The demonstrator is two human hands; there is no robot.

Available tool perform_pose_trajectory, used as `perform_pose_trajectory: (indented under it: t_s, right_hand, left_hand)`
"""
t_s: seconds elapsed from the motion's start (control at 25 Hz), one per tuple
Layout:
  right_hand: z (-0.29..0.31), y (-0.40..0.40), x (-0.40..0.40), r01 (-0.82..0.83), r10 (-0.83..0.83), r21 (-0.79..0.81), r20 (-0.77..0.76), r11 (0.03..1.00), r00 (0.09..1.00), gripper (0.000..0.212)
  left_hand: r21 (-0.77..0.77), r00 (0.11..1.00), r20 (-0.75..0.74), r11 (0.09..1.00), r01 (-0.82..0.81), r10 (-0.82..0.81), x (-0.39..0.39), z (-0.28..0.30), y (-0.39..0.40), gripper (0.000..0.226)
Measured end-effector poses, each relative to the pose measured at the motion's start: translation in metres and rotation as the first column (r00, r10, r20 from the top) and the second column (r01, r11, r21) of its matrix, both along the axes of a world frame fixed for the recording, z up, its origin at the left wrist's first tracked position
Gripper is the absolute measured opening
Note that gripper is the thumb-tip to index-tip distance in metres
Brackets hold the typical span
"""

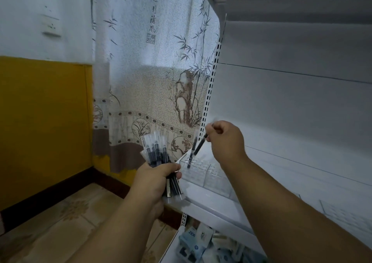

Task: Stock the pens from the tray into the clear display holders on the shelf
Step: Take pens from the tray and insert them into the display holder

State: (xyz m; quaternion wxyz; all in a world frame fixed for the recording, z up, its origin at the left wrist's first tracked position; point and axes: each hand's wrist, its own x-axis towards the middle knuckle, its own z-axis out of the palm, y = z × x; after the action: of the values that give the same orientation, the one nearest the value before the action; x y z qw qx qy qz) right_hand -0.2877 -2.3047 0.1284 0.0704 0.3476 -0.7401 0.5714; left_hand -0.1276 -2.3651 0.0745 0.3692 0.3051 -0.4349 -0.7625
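Observation:
My left hand (155, 180) grips a bundle of clear-barrelled black pens (155, 150), fanned upward, just left of the white shelf (203, 194). My right hand (225, 140) pinches a single black pen (200, 145), tilted with its tip pointing down toward the clear display holder (203, 169) at the shelf's left end. One pen (190, 158) stands upright in a hole of that holder. The tray is out of view.
A patterned bamboo curtain (153, 71) hangs left of the shelf's perforated upright (209, 89). The white back panel (291, 101) rises behind the holder. Packaged goods (201, 242) fill the lower shelf. A yellow wall (44, 121) and tiled floor (70, 218) lie to the left.

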Motion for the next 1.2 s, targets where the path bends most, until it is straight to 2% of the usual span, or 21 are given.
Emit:
perform_pose_trajectory:
  t_s: [0.16, 0.24, 0.32, 0.52, 0.64, 0.68, 0.72, 0.76, 0.84, 0.88, 1.0, 1.2]
  right_hand:
    - [-0.006, -0.007, -0.007, 0.041, -0.026, 0.094, -0.157, 0.995, 0.987, 0.018]
    - [-0.006, -0.01, -0.012, 0.051, -0.008, 0.2, -0.213, 0.979, 0.977, 0.023]
    - [-0.009, -0.013, -0.015, 0.018, 0.045, 0.287, -0.209, 0.958, 0.977, 0.025]
    - [-0.019, -0.017, -0.02, -0.067, 0.105, 0.344, -0.096, 0.937, 0.99, 0.035]
    - [-0.016, -0.015, -0.013, 0.04, 0.024, 0.388, -0.159, 0.921, 0.987, 0.041]
    - [-0.016, -0.012, -0.007, 0.084, -0.027, 0.344, -0.168, 0.935, 0.985, 0.04]
    - [-0.015, -0.009, -0.002, 0.079, -0.049, 0.274, -0.115, 0.958, 0.992, 0.039]
    - [-0.011, -0.007, 0.003, 0.0, -0.002, 0.214, 0.01, 0.977, 1.0, 0.039]
    - [-0.002, -0.004, 0.014, -0.252, 0.199, 0.171, 0.279, 0.952, 0.939, 0.039]
    - [0.0, -0.003, 0.017, -0.351, 0.27, 0.196, 0.348, 0.916, 0.898, 0.035]
    - [0.005, -0.002, 0.02, -0.468, 0.353, 0.23, 0.406, 0.853, 0.843, 0.026]
    - [0.004, 0.006, 0.022, -0.568, 0.409, 0.133, 0.563, 0.812, 0.718, 0.016]
  left_hand:
    - [-0.024, 1.0, -0.008, 1.0, 0.01, -0.01, -0.005, 0.004, -0.004, 0.02]
    - [-0.022, 1.0, -0.019, 0.999, 0.024, -0.024, -0.008, 0.003, -0.004, 0.02]
    - [-0.021, 0.998, -0.038, 0.999, 0.041, -0.041, -0.011, 0.002, -0.005, 0.017]
    - [-0.041, 0.998, -0.027, 0.997, 0.061, -0.062, -0.015, 0.001, -0.002, 0.012]
    - [-0.037, 0.997, -0.022, 0.997, 0.071, -0.072, -0.015, 0.003, 0.0, 0.006]
    - [-0.038, 0.997, -0.026, 0.996, 0.075, -0.076, -0.015, 0.004, 0.001, 0.005]
    - [-0.041, 0.996, -0.034, 0.996, 0.079, -0.081, -0.015, 0.006, 0.002, 0.005]
    - [-0.042, 0.995, -0.044, 0.996, 0.083, -0.084, -0.015, 0.008, 0.002, 0.006]
    - [-0.036, 0.992, -0.061, 0.994, 0.107, -0.109, -0.015, 0.01, 0.006, 0.005]
    - [-0.035, 0.989, -0.071, 0.991, 0.127, -0.129, -0.015, 0.01, 0.009, 0.005]
    - [-0.018, 0.976, -0.104, 0.981, 0.191, -0.192, -0.015, 0.011, 0.014, 0.009]
    - [0.0, 0.96, -0.129, 0.968, 0.251, -0.248, -0.009, 0.009, 0.019, 0.008]
